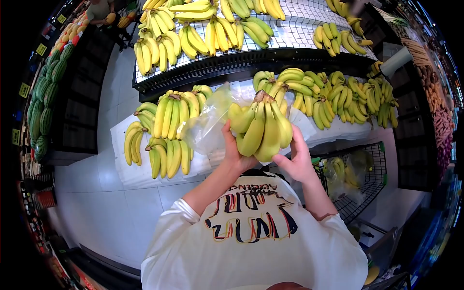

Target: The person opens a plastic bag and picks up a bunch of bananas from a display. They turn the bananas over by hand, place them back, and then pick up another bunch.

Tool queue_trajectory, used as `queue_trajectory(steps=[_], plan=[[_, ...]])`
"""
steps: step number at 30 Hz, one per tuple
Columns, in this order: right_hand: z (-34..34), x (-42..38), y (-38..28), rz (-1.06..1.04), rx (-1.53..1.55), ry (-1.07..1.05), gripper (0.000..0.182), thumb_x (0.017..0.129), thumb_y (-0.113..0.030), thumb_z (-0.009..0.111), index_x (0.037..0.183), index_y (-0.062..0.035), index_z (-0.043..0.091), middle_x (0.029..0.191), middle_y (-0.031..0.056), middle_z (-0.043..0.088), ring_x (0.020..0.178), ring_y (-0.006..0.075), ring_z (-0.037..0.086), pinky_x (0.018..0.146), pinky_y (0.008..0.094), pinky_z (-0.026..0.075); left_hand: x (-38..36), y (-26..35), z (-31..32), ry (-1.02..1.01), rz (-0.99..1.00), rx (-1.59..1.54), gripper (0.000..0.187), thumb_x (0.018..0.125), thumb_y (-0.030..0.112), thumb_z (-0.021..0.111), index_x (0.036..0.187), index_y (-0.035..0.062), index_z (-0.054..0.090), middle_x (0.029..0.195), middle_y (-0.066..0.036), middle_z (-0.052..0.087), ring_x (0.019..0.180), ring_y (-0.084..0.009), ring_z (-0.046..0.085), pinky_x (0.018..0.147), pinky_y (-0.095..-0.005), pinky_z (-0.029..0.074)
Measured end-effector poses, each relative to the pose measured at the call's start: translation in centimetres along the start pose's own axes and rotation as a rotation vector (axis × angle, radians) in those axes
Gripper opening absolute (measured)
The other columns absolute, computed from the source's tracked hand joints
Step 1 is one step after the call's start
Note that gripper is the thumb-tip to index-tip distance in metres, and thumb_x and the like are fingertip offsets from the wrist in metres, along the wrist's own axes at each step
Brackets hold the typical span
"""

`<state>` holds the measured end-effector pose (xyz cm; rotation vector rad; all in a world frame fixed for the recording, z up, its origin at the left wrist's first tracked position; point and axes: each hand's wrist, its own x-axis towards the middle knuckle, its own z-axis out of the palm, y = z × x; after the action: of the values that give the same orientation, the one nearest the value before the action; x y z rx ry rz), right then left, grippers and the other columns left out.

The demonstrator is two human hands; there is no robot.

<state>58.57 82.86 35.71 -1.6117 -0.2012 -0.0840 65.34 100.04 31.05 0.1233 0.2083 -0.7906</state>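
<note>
Left hand (233, 147), right hand (298, 160) partly curled, holding banana bunch (263, 129); wire cart (380, 170) contains bagged bananas (339, 169).

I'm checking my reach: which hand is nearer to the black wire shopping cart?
Right. The right hand is at the cart-facing side of the held banana bunch; the left hand is at its opposite side, farther from the shopping cart.

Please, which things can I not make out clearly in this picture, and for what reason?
All in the head view:
Most fingers of the left hand and right hand: hidden behind the banana bunch.
Price signs, far left: lettering too small.
Other person, top left: head cut off by the top edge.
</note>
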Motion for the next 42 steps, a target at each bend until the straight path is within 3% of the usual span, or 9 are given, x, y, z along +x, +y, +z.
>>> queue_trajectory(steps=[7, 9, 14, 18, 21, 25, 30, 39, 42], plan=[[0.9, 0.1, 1.4, 0.008, 0.404, 0.159, 0.106, 0.083, -0.032, 0.078, 0.158, -0.0086, 0.008, 0.155, 0.0140, 0.030, 0.143, 0.0269, 0.034, 0.118, 0.0413, 0.026, 0.1, 0.2, 0.2, 0.158, 0.245, 0.203, 0.089, 0.084, 0.078, 0.047, 0.147, 0.0151, 0.041, 0.148, -0.009, 0.047, 0.133, -0.0315, 0.049, 0.112, -0.0480, 0.039], [1.3, -0.1, 1.4, 0.086, 0.592, 0.185, 0.111, 0.082, -0.035, 0.079, 0.159, -0.0117, 0.004, 0.158, 0.0135, 0.025, 0.144, 0.0268, 0.032, 0.118, 0.0425, 0.028, -0.3, 0.2, -1.1, 0.038, 0.346, 0.368, 0.090, 0.082, 0.068, 0.063, 0.148, 0.0120, 0.037, 0.147, -0.010, 0.047, 0.135, -0.0319, 0.047, 0.114, -0.0479, 0.038], [1.0, -1.5, 3.9, 0.256, 0.846, 0.253, 0.110, 0.076, -0.067, 0.073, 0.158, -0.0174, 0.020, 0.157, 0.0075, 0.036, 0.143, 0.0275, 0.038, 0.113, 0.0481, 0.038, -0.5, -1.1, 0.0, -0.177, 0.739, 0.777, 0.112, 0.078, 0.053, 0.080, 0.154, 0.0058, 0.013, 0.149, -0.015, 0.037, 0.138, -0.0350, 0.043, 0.115, -0.0491, 0.035], [0.7, -1.4, 4.0, 0.156, 0.847, 0.193, 0.119, 0.067, -0.070, 0.077, 0.155, -0.0108, 0.024, 0.155, 0.0075, 0.038, 0.141, 0.0264, 0.041, 0.113, 0.0476, 0.039, -0.4, -0.8, 0.2, -0.348, 1.049, 1.205, 0.127, 0.071, 0.053, 0.084, 0.153, 0.0038, 0.001, 0.149, -0.019, 0.030, 0.140, -0.0381, 0.039, 0.116, -0.0501, 0.032], [0.9, -1.4, 4.1, 0.001, 0.746, 0.244, 0.117, 0.068, -0.068, 0.078, 0.154, -0.0083, 0.026, 0.153, 0.0077, 0.041, 0.139, 0.0260, 0.043, 0.113, 0.0472, 0.039, -0.7, -1.0, 0.8, -0.414, 1.090, 1.294, 0.133, 0.065, 0.055, 0.088, 0.154, 0.0039, 0.002, 0.147, -0.021, 0.032, 0.141, -0.0398, 0.035, 0.116, -0.0513, 0.030], [0.6, -1.4, 2.8, 0.079, 0.813, 0.161, 0.113, 0.069, -0.064, 0.080, 0.154, -0.0091, 0.029, 0.151, 0.0085, 0.044, 0.137, 0.0263, 0.046, 0.114, 0.0465, 0.039, -0.6, -2.4, 1.8, -0.401, 1.147, 1.247, 0.134, 0.061, 0.055, 0.091, 0.153, 0.0065, 0.006, 0.146, -0.023, 0.035, 0.141, -0.0447, 0.035, 0.115, -0.0545, 0.031], [1.4, -1.3, 3.9, 0.044, 1.152, 0.094, 0.109, 0.073, -0.062, 0.079, 0.154, -0.0089, 0.029, 0.152, 0.0106, 0.042, 0.138, 0.0267, 0.045, 0.115, 0.0454, 0.038, -0.5, -2.0, 1.2, -0.592, 1.265, 1.454, 0.120, 0.065, 0.031, 0.095, 0.152, 0.0129, 0.015, 0.150, -0.022, 0.034, 0.142, -0.0459, 0.033, 0.115, -0.0576, 0.033], [1.6, -1.0, 4.6, 0.177, 1.090, 0.356, 0.099, 0.087, -0.080, 0.045, 0.155, -0.0088, 0.029, 0.154, 0.0165, 0.038, 0.139, 0.0332, 0.042, 0.115, 0.0488, 0.036, -1.0, -2.6, 4.0, -0.479, 0.995, 1.788, 0.127, 0.055, 0.028, 0.095, 0.153, 0.0054, 0.017, 0.156, -0.027, 0.024, 0.143, -0.0481, 0.028, 0.117, -0.0553, 0.026], [1.5, -0.9, 7.4, 0.157, 1.352, 0.292, 0.097, 0.087, -0.081, 0.039, 0.155, -0.0116, 0.030, 0.155, 0.0170, 0.037, 0.140, 0.0347, 0.041, 0.116, 0.0488, 0.034, -0.6, -1.9, 4.5, -0.513, 0.909, 1.831, 0.130, 0.055, 0.027, 0.093, 0.155, 0.0021, 0.014, 0.155, -0.025, 0.025, 0.141, -0.0449, 0.029, 0.116, -0.0530, 0.026]])
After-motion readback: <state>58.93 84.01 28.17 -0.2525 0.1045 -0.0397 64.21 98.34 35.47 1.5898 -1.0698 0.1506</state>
